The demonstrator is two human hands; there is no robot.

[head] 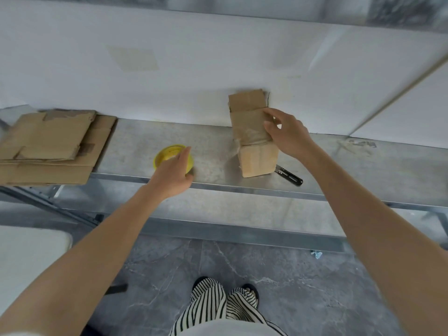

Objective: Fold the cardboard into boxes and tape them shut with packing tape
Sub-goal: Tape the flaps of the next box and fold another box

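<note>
- The small brown cardboard box (257,161) stands on end on the grey metal table (135,141), near the white wall (194,69), with a band of clear tape round its middle.
- It looks light and hollow. The walls are stiff along the creases but would dent under a hard squeeze, so the corners and edges are the best places to hold it.
- The glossy taped band is probably slicker than the bare board.
- The yellow roll of packing tape (169,154) lies flat on the table left of the box. It is rigid and easy to take by its rim.
- The left hand (173,173) rests over the near side of the roll, with the fingers curled round its edge.
- The right hand (286,134) holds the box's upper right edge, with the thumb pressed on the taped band and the fingers bent round the side.
- A black utility knife (289,177) lies just beside the box's base.
- A stack of flattened brown cardboard sheets (48,146) waits at the far left.
</note>
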